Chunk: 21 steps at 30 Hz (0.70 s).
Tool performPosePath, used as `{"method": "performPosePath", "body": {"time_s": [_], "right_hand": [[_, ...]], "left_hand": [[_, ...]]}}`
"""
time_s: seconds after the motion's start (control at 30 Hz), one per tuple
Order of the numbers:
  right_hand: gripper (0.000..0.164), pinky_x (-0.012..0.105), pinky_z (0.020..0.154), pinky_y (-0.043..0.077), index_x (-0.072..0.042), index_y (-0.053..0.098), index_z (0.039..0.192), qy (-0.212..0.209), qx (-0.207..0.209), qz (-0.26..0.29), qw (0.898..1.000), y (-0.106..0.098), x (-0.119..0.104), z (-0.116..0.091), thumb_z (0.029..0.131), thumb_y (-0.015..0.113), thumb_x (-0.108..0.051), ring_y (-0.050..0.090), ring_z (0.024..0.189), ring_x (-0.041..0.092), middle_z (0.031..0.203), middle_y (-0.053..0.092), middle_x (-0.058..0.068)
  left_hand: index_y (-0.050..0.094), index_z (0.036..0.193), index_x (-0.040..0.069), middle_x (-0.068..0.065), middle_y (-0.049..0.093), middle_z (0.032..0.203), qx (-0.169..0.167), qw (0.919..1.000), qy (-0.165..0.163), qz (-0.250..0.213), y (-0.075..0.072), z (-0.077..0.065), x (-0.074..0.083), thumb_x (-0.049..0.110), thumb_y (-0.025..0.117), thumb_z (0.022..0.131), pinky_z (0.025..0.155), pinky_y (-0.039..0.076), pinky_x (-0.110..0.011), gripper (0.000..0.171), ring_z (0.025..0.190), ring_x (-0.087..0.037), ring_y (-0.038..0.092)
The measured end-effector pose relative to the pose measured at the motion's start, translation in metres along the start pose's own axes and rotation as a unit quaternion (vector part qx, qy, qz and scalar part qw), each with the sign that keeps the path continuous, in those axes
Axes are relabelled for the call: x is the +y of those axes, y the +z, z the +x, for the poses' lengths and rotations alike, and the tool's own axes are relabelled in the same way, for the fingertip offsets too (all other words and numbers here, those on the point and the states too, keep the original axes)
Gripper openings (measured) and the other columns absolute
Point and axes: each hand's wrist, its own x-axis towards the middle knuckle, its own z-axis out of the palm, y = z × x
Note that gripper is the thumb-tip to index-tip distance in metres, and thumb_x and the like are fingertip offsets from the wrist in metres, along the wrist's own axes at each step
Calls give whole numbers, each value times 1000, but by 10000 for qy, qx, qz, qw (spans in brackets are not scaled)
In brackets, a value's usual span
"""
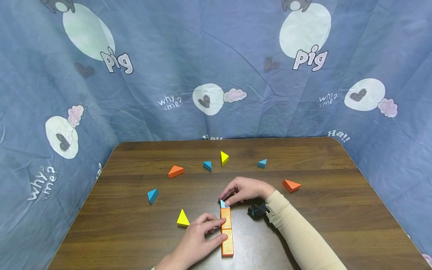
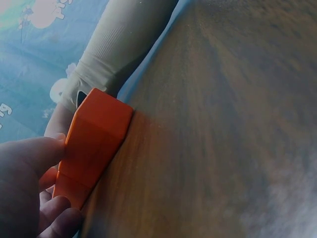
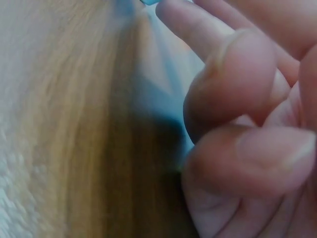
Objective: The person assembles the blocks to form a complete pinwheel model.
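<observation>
While the left hand [image 1: 199, 236], thumb and fingers apart, rests on two end-to-end orange rectangular blocks [image 1: 228, 231] at the head view's lower centre, the right hand [image 1: 246, 188] pinches a light-blue triangular block [image 1: 222, 204] at their upper end.

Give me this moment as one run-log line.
left hand: touches orange blocks | right hand: pinches light-blue triangle | triangle: at blocks' far end
</observation>
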Motion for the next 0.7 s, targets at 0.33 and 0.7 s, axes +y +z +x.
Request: {"method": "performPosePath", "body": {"time_s": [0.33,0.7], "right_hand": [[27,25,53,50,-24,74,116,-23,110,12,9999,0,-1,-4,90,74,-32,62,66,8,104,72,-14],[41,23,54,40,-14,70,125,-295,670,-537,9959,-8,-17,-23,90,74,-36,48,56,8,104,72,-9]], "left_hand": [[71,123,26,13,56,103,-8,10000,25,-66,-1,-1,3,49,70,90,69,47,-22,41,81,-3,55],[70,125,28,14,56,105,-196,9996,-207,-62,-2,0,3,53,68,89,70,47,-22,43,83,-3,54]]}}
